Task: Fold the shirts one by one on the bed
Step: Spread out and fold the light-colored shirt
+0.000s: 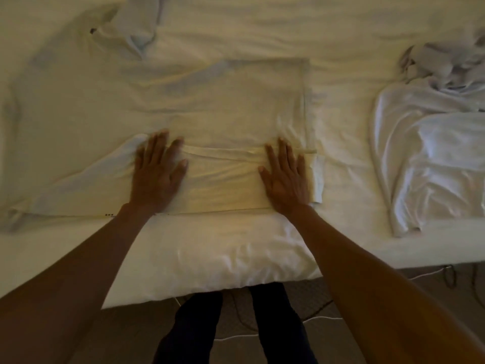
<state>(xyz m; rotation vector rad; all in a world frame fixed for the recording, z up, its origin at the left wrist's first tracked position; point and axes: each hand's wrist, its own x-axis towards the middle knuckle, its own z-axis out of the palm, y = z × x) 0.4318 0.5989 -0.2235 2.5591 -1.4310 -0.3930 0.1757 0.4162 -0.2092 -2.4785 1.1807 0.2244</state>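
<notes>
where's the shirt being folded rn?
Head view, centre of the bed: the shirt lies flat just beyond the pillow, with the left hand and right hand pressing its near folded strip.

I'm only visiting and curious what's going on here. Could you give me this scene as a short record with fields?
shirt: cream, spread on the bed, near edge folded over
left hand: flat on the fold, fingers straight
right hand: flat on the fold's right end
pillow: at the bed's near edge
white cloth pile: crumpled, on the right
</notes>
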